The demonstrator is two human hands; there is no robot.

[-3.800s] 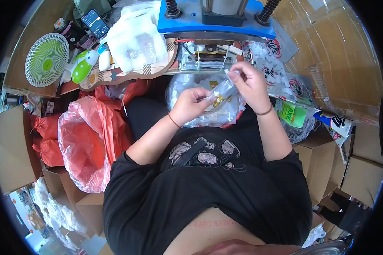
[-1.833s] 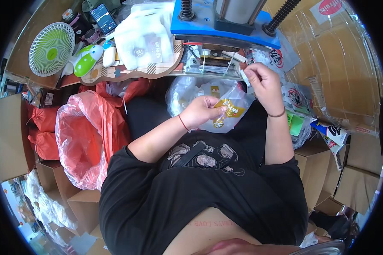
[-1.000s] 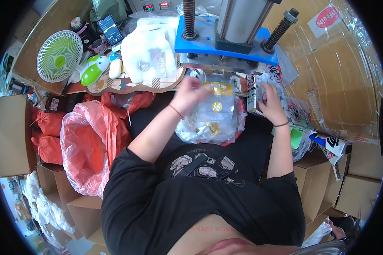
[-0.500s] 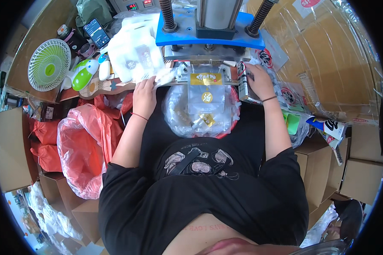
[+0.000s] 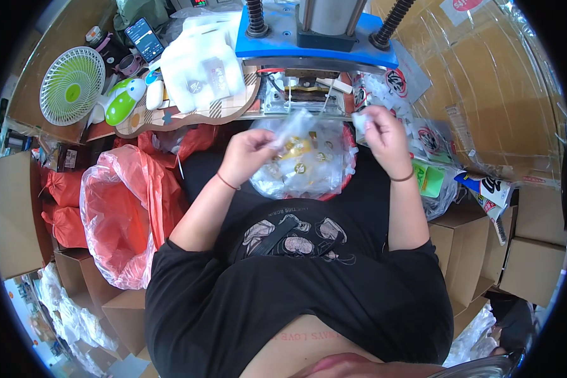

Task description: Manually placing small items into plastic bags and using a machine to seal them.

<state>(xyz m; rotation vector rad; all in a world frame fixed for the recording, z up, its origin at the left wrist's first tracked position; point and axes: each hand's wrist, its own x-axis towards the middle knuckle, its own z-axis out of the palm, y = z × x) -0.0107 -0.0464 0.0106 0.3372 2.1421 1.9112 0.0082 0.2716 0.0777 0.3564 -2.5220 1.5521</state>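
Note:
My left hand [image 5: 250, 154] pinches a thin clear plastic bag [image 5: 293, 128], which slants up in front of the press [image 5: 318, 47]. My right hand [image 5: 386, 137], fingers closed, grips a small whitish piece of plastic [image 5: 361, 121] right of the bag. Under the raised blue plate, the press's metal bed [image 5: 305, 94] shows. Below my hands, a round basin with a red rim [image 5: 348, 142] is heaped with clear printed bags [image 5: 315, 164] bearing gold patches. Some of the heap is hidden by the bag in my left hand.
Left of the press, a stack of white bags [image 5: 201, 72] lies on a patterned board [image 5: 249, 94]. Farther left are a phone [image 5: 144, 40] and a green-and-white fan [image 5: 73, 88]. A red plastic bag [image 5: 123, 220] stands left of my lap. Cardboard boxes [image 5: 479, 252] flank me on the right.
The press plate has risen, exposing the bed. The gold-labelled bag no longer hangs from it. My left hand has come right and nearer with a bag; my right hand has left the press's right side.

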